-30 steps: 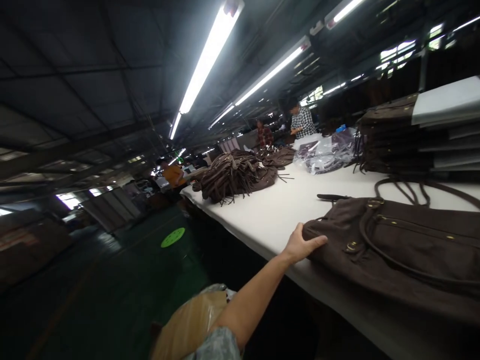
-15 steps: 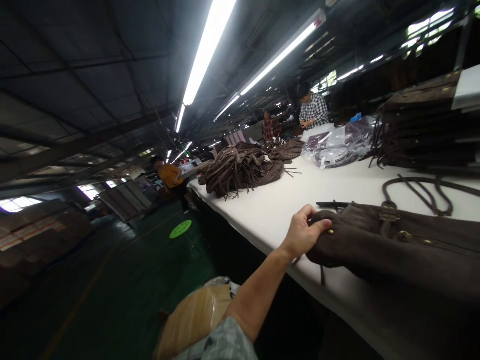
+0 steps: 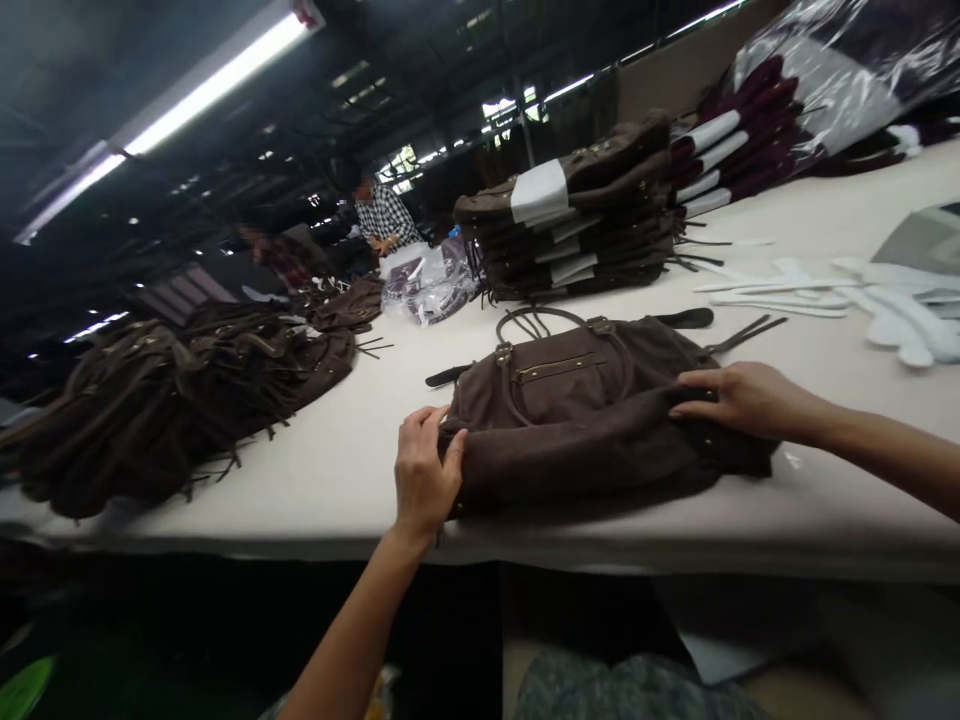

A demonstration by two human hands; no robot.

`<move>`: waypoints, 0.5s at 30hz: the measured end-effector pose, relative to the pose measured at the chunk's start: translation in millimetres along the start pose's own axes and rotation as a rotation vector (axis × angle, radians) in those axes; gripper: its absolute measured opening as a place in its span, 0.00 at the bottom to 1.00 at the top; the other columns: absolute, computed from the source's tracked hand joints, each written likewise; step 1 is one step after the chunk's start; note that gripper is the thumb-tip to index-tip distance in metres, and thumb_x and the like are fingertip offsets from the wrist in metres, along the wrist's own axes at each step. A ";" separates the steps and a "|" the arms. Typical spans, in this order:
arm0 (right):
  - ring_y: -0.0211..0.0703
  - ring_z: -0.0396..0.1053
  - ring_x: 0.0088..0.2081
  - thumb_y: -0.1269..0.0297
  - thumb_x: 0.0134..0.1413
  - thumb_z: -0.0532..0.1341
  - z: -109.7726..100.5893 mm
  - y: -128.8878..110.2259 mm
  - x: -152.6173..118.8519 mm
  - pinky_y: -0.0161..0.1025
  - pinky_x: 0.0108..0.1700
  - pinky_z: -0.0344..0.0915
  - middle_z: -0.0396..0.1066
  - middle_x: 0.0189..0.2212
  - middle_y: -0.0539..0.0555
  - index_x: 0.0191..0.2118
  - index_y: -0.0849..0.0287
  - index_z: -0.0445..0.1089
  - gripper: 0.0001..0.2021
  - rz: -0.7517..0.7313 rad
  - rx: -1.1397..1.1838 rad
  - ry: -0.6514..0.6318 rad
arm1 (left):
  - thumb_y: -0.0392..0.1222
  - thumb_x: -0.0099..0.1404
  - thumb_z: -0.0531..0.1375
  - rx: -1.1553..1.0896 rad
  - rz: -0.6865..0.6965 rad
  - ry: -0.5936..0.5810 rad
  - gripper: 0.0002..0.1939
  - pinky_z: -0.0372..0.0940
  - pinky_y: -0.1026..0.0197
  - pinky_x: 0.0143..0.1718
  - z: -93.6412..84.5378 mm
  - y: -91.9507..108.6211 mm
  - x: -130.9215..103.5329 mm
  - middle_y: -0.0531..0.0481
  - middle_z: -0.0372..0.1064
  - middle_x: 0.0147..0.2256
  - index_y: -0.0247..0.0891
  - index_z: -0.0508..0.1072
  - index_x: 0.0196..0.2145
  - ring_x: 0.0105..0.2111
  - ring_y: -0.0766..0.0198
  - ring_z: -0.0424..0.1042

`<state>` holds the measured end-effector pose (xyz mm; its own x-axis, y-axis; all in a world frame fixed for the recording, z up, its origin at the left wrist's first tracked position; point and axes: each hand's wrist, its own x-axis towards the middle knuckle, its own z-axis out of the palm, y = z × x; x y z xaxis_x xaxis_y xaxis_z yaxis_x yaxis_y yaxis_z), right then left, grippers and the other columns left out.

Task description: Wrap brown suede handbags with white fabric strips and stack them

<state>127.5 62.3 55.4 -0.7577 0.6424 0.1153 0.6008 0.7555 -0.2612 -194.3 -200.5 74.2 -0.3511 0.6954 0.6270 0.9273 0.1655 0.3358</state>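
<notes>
A dark brown handbag (image 3: pixel 570 440) lies on the white-covered table (image 3: pixel 322 470) in front of me, its two looped handles and a brass zip facing up. My left hand (image 3: pixel 429 470) grips the bag's left end, thumb on top and fingers behind the edge. At the right end, my right hand (image 3: pixel 731 400) pinches the bag's near side between thumb and fingers. A dark strap tab (image 3: pixel 684 319) sticks out past the far right corner, and thin cords trail beside it.
A heap of brown bags (image 3: pixel 172 390) covers the table's left. Behind stand a stack of brown bags (image 3: pixel 570 220) with white paper bands, maroon bags (image 3: pixel 757 140) and plastic-wrapped goods (image 3: pixel 427 285). White strips (image 3: pixel 900 310) lie at right. A person in a checked shirt (image 3: pixel 386 215) stands beyond.
My view has swung to the right, bringing the whole bag and my right hand into sight. My left hand still holds the bag's left end.
</notes>
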 end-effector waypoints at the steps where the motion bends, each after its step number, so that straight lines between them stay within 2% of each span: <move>1: 0.48 0.70 0.29 0.47 0.58 0.56 -1.7 -3.4 0.3 0.39 0.33 0.58 0.72 0.23 0.54 0.41 0.54 0.76 0.18 -0.007 0.007 -0.008 | 0.45 0.68 0.56 -0.014 0.089 -0.053 0.17 0.58 0.49 0.57 -2.3 11.0 1.0 0.41 0.66 0.50 0.38 0.67 0.52 0.54 0.53 0.63; 3: 0.47 0.69 0.29 0.46 0.57 0.57 -1.6 -4.6 1.0 0.38 0.32 0.58 0.72 0.23 0.52 0.38 0.53 0.76 0.18 -0.015 0.017 -0.015 | 0.46 0.69 0.55 -0.059 0.166 -0.253 0.18 0.57 0.50 0.58 -0.2 28.8 2.5 0.42 0.67 0.52 0.39 0.67 0.54 0.55 0.54 0.64; 5: 0.46 0.68 0.28 0.43 0.54 0.58 1.6 0.2 1.5 0.37 0.31 0.58 0.71 0.22 0.50 0.37 0.50 0.75 0.18 -0.016 0.015 -0.010 | 0.49 0.67 0.57 -0.070 0.131 -0.456 0.20 0.58 0.50 0.57 7.6 37.2 4.3 0.42 0.69 0.50 0.38 0.68 0.53 0.53 0.53 0.66; 7: 0.46 0.68 0.28 0.39 0.52 0.59 3.0 5.6 0.7 0.37 0.30 0.57 0.71 0.22 0.50 0.36 0.49 0.75 0.20 -0.015 -0.009 0.011 | 0.52 0.62 0.62 -0.081 0.045 -0.579 0.22 0.60 0.51 0.53 16.5 37.2 6.9 0.44 0.71 0.47 0.40 0.70 0.50 0.49 0.52 0.68; 9: 0.48 0.69 0.31 0.37 0.52 0.58 -1.3 6.3 -1.5 0.39 0.32 0.58 0.72 0.26 0.51 0.34 0.49 0.76 0.22 -0.059 -0.050 0.052 | 0.50 0.56 0.67 -0.107 -0.056 -0.624 0.21 0.62 0.54 0.49 23.8 33.6 10.3 0.47 0.72 0.43 0.41 0.72 0.45 0.45 0.53 0.70; 12: 0.54 0.69 0.40 0.35 0.51 0.57 -17.4 -5.3 -4.4 0.45 0.43 0.61 0.74 0.34 0.55 0.35 0.51 0.77 0.25 -0.208 -0.089 0.138 | 0.45 0.50 0.70 -0.119 -0.204 -0.621 0.16 0.63 0.58 0.42 30.8 30.5 18.3 0.49 0.73 0.37 0.41 0.74 0.36 0.40 0.54 0.71; 13: 0.55 0.69 0.42 0.35 0.52 0.56 -23.1 -11.7 -4.3 0.47 0.45 0.60 0.74 0.36 0.56 0.36 0.51 0.78 0.26 -0.249 -0.070 0.136 | 0.43 0.49 0.71 -0.118 -0.237 -0.622 0.15 0.62 0.59 0.40 31.9 30.6 21.8 0.50 0.74 0.36 0.40 0.74 0.34 0.39 0.55 0.72; 15: 0.55 0.70 0.42 0.36 0.55 0.53 -31.5 -25.4 -2.4 0.47 0.46 0.61 0.75 0.38 0.57 0.39 0.52 0.78 0.27 -0.280 0.024 0.024 | 0.44 0.48 0.71 -0.122 -0.248 -0.668 0.15 0.62 0.60 0.38 32.1 31.7 29.6 0.52 0.74 0.34 0.40 0.74 0.32 0.37 0.56 0.72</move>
<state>122.1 45.6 92.0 -0.8871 0.4118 0.2086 0.3624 0.9011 -0.2381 -171.0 -152.2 80.9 -0.3589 0.9329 -0.0282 0.7959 0.3217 0.5130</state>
